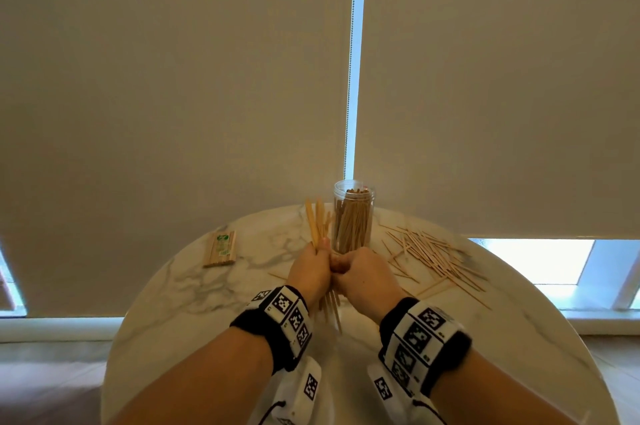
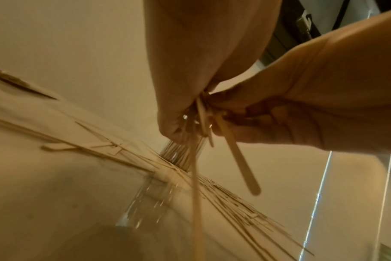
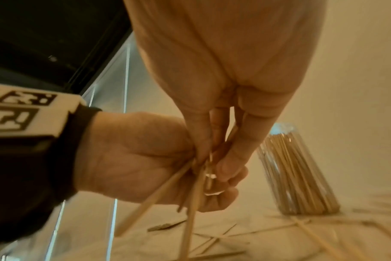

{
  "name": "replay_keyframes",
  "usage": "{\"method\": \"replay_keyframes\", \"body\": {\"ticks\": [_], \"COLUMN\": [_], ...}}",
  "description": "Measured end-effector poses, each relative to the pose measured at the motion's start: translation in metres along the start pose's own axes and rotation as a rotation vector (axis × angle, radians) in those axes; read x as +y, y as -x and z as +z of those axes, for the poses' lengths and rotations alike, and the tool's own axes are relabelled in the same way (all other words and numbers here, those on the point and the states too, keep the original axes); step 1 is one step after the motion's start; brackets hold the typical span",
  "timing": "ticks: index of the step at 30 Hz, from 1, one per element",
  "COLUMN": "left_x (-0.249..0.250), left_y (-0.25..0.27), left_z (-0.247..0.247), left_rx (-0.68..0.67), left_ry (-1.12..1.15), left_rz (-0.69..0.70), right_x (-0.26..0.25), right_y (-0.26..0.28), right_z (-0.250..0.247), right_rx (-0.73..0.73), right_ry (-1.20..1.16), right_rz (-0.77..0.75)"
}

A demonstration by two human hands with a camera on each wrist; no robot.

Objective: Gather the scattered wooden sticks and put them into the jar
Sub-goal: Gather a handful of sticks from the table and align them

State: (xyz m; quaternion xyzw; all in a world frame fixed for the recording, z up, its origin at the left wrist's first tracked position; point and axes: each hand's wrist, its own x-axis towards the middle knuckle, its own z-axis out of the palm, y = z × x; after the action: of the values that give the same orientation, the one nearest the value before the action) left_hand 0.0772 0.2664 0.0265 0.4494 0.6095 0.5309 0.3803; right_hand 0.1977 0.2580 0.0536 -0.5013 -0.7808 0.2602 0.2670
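Note:
Above the table's middle, my left hand (image 1: 311,269) grips a bundle of wooden sticks (image 1: 317,222); their ends stick out above and below the fist. My right hand (image 1: 362,273) is pressed against it, fingers curled, pinching the same bundle (image 3: 191,211). In the left wrist view, a flat stick (image 2: 241,162) hangs from between the two hands. Just behind the hands a clear plastic jar (image 1: 353,217) stands upright and open, packed with sticks. The jar (image 3: 297,173) also shows in the right wrist view. Many loose sticks (image 1: 433,255) lie scattered on the table's right side.
The round marble table (image 1: 194,289) stands against a drawn roller blind (image 1: 173,78). A wrapped pack of sticks (image 1: 221,249) lies at the left. A few stray sticks (image 1: 277,275) lie near the hands. A bead chain (image 1: 350,78) hangs behind the jar.

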Motion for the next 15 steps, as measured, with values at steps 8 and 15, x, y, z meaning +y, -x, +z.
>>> {"method": "replay_keyframes", "body": {"ticks": [8,15], "left_x": [0.022,0.033], "left_y": [0.021,0.043], "left_z": [-0.006,0.006], "left_rx": [-0.089,-0.355], "left_ry": [0.262,0.304], "left_rz": [0.086,-0.069], "right_x": [-0.004,-0.008], "right_y": [-0.012,-0.013], "right_z": [-0.035,-0.050], "right_rx": [0.185,-0.183], "right_ry": [-0.133,-0.631], "right_rz": [-0.014,0.000]}}
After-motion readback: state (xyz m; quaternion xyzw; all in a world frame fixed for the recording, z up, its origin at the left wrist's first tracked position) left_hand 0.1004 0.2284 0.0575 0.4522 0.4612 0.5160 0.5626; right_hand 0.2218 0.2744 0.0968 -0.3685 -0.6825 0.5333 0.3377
